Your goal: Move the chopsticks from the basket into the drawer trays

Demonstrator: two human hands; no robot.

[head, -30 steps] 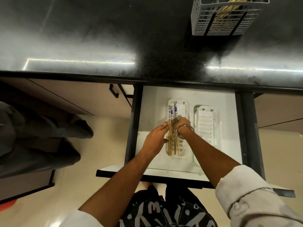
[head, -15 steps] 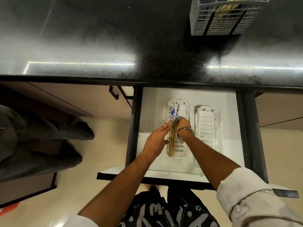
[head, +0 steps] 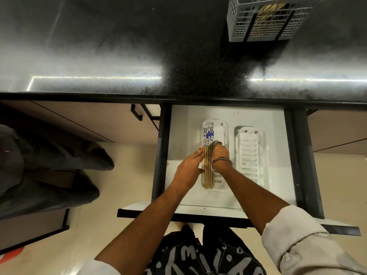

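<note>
Several wooden chopsticks (head: 208, 171) with blue-and-white patterned tops lie lengthwise along the left side of the left white slotted tray (head: 221, 132) in the open drawer (head: 182, 124). My left hand (head: 188, 169) presses flat against their left side, fingers straight. From the right, my right hand (head: 219, 152), with a metal bangle on its wrist, pushes against the same bundle. The right white tray (head: 251, 155) has nothing in it. More chopsticks (head: 268, 10) stand in the grey mesh basket (head: 238, 22) on the counter at the top right.
The black stone counter (head: 119, 46) runs across the top, above the drawer. A closed cabinet with a black handle (head: 137, 114) is left of the drawer. Another person's dark-trousered legs (head: 49, 175) stand on the floor at the left.
The loose, spread chopsticks have been squeezed into one tight bundle at the tray's left side. Both hands have closed in on it and barely shifted otherwise.
</note>
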